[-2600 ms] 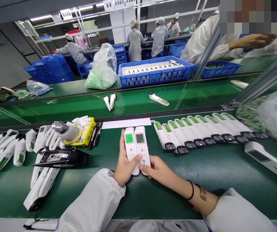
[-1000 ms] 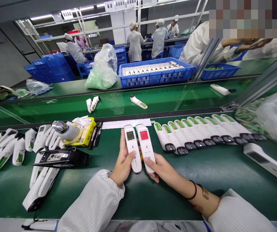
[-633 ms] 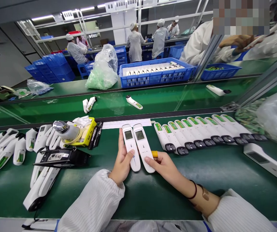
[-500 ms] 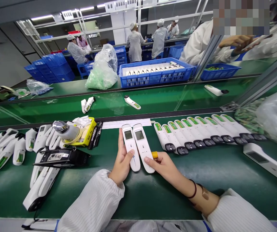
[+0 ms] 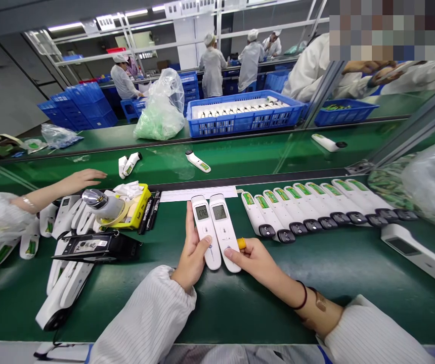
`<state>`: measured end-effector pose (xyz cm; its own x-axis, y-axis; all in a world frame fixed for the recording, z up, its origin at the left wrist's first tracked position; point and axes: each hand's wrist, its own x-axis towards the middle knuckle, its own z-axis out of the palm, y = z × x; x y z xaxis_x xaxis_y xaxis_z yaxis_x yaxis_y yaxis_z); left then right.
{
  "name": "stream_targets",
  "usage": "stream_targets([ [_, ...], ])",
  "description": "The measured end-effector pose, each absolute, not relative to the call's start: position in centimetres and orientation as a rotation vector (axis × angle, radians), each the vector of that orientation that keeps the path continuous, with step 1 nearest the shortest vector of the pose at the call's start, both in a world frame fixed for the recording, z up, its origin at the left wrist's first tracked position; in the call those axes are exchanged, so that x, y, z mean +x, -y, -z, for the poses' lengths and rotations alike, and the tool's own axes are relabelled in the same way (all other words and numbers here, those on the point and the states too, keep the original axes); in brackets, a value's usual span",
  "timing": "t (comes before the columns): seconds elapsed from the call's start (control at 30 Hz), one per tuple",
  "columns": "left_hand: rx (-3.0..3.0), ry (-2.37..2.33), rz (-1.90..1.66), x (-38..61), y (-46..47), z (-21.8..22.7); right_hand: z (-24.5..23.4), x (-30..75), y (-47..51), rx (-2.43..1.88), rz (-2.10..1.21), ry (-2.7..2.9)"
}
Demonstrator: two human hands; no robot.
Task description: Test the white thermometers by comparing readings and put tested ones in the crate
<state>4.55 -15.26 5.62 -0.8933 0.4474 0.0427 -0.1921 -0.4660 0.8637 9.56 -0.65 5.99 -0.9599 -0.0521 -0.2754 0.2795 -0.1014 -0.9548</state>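
Observation:
My left hand (image 5: pixel 190 255) grips a white thermometer (image 5: pixel 204 230) upright over the green bench, thumb on its front. Beside it, my right hand (image 5: pixel 253 258) holds a second white thermometer (image 5: pixel 223 230), with an orange cap on one fingertip. The two devices touch side by side, and both small screens show grey digits. A row of several thermometers (image 5: pixel 316 207) lies face down just to the right.
A pile of white thermometers (image 5: pixel 66 283) and a yellow block (image 5: pixel 139 210) with a metal-topped tool lie at left. A co-worker's hand (image 5: pixel 79 179) reaches in from the left. Loose thermometers ride the conveyor (image 5: pixel 240 156). A blue crate (image 5: pixel 244 114) stands beyond; plastic bag (image 5: pixel 426 179) at right.
The right thermometer's screen went from red to grey; earlier the left one glowed green. A co-worker's arm has come in from the left. Units on the conveyor have drifted left.

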Motion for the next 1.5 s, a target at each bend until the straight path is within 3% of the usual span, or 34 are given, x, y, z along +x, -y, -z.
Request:
stream_targets([
  [0.33,0.259,-1.471,-2.361,4.8,14.7,-5.4,-4.6,9.5,1.8,0.314,2.273,-1.805],
  [0.73,0.264,-1.458,-2.337,4.7,15.0,-5.5,-5.2,9.3,1.3,0.187,2.061,-1.961],
  [1.5,0.225,-1.484,-2.37,4.4,14.0,-5.3,-6.2,8.8,0.9,0.162,2.052,-2.012],
])
